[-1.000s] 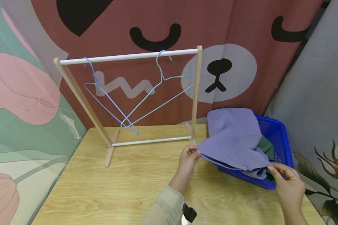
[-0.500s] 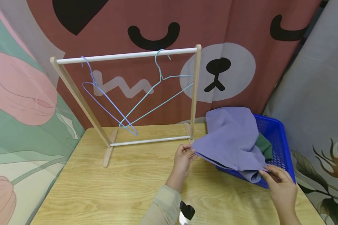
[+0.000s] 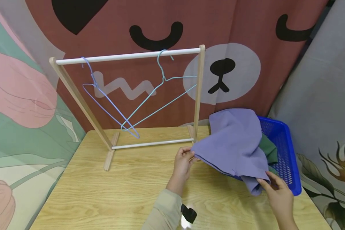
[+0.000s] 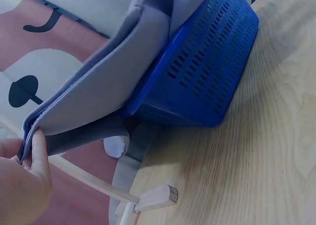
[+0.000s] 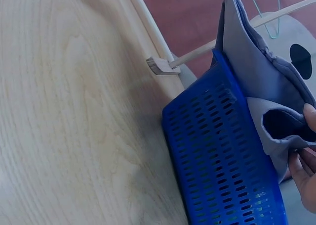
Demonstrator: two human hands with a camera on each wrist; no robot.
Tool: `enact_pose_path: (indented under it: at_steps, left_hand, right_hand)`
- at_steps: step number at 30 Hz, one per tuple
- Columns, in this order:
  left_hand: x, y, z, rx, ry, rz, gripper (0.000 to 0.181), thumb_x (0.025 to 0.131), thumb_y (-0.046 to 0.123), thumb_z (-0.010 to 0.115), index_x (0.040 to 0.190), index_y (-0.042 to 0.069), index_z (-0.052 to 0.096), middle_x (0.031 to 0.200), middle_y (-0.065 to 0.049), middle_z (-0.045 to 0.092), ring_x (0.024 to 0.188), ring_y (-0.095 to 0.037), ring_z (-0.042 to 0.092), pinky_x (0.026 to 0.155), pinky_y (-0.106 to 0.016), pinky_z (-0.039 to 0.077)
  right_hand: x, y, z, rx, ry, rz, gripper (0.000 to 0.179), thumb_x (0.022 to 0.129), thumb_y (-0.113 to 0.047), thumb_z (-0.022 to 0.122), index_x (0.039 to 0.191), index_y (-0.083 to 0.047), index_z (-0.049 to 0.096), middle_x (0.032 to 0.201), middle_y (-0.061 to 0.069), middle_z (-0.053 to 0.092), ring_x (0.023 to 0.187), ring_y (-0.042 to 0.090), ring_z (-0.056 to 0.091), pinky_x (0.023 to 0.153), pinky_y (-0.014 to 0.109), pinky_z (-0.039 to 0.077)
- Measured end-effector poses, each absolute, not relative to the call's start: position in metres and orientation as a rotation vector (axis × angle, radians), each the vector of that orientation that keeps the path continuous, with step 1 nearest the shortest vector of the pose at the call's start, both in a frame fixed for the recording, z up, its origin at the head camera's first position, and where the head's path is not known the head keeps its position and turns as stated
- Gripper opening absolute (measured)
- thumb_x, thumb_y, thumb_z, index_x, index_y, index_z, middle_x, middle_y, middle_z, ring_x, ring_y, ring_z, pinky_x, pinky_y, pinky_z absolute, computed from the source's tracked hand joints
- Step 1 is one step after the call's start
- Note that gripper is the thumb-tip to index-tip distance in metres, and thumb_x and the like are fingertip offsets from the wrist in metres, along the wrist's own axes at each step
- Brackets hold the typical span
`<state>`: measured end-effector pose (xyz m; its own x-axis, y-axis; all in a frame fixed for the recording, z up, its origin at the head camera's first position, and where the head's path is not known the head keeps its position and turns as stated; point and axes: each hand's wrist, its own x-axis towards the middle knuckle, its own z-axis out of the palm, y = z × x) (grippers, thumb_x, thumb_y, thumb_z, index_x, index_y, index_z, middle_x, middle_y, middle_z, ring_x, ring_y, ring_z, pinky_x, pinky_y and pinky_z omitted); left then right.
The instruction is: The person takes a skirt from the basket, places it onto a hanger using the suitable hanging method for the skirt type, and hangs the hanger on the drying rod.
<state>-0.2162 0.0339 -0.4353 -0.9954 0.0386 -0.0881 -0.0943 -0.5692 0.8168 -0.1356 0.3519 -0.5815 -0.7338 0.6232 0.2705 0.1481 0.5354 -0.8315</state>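
A purple garment lies draped over the blue basket, with its near edge lifted toward me. My left hand pinches its left corner between thumb and fingers; in the left wrist view, the layered cloth edge stretches away from those fingers. At the right end of the same edge, my right hand pinches the cloth. Beside it hangs a tube-like opening, visible in the right wrist view. Whether this is a sleeve or a leg I cannot tell. Green cloth shows under the garment in the basket.
Left of the basket stands a wooden rack with a white top bar. A purple hanger and a light-blue hanger hang crossed on it. Patterned curtains enclose the wooden table.
Both hands have moved left and the garment's near edge has come with them, the right hand farther. More green cloth and basket show on the right.
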Motion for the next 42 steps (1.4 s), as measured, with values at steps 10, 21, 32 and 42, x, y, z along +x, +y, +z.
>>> enact_pose_path:
  at_steps: [10,21,32,42]
  left_hand:
    - [-0.22,0.029,-0.436,-0.129,1.432,2.716,0.013,0.078,-0.01,0.049,0.089,-0.004,0.047,0.08,-0.01,0.048,0.067,-0.013,0.052,0.064,-0.024,0.048]
    - [-0.224,0.019,-0.434,-0.107,1.495,2.671,0.014,0.079,-0.01,0.049,0.092,-0.006,0.046,0.078,-0.007,0.046,0.068,-0.012,0.052,0.068,-0.026,0.049]
    - [-0.228,0.006,-0.433,-0.088,1.512,2.676,0.015,0.078,-0.012,0.05,0.091,-0.005,0.048,0.078,-0.005,0.047,0.068,-0.011,0.051,0.065,-0.024,0.049]
    - [-0.228,-0.001,-0.432,-0.064,1.517,2.702,0.016,0.078,-0.013,0.049,0.093,-0.008,0.047,0.076,-0.003,0.047,0.066,-0.01,0.051,0.062,-0.021,0.049]
  right_hand:
    - [-0.135,0.346,-0.585,-0.517,-2.168,1.139,0.042,0.064,-0.022,0.075,0.104,-0.024,0.062,0.098,-0.005,0.056,0.08,0.002,0.054,0.063,0.006,0.042]
    - [-0.105,0.284,-0.48,-0.344,-2.471,0.878,0.024,0.071,-0.006,0.067,0.092,0.002,0.061,0.086,0.011,0.056,0.069,0.013,0.054,0.049,0.01,0.039]
    - [-0.101,0.265,-0.448,-0.048,-2.365,0.724,0.018,0.062,0.009,0.063,0.08,0.004,0.061,0.073,0.011,0.059,0.059,0.009,0.051,0.049,0.009,0.038]
    - [-0.112,0.26,-0.451,0.108,-2.168,0.626,0.019,0.059,0.006,0.051,0.077,0.005,0.057,0.069,0.012,0.053,0.063,0.01,0.043,0.055,0.025,0.034]
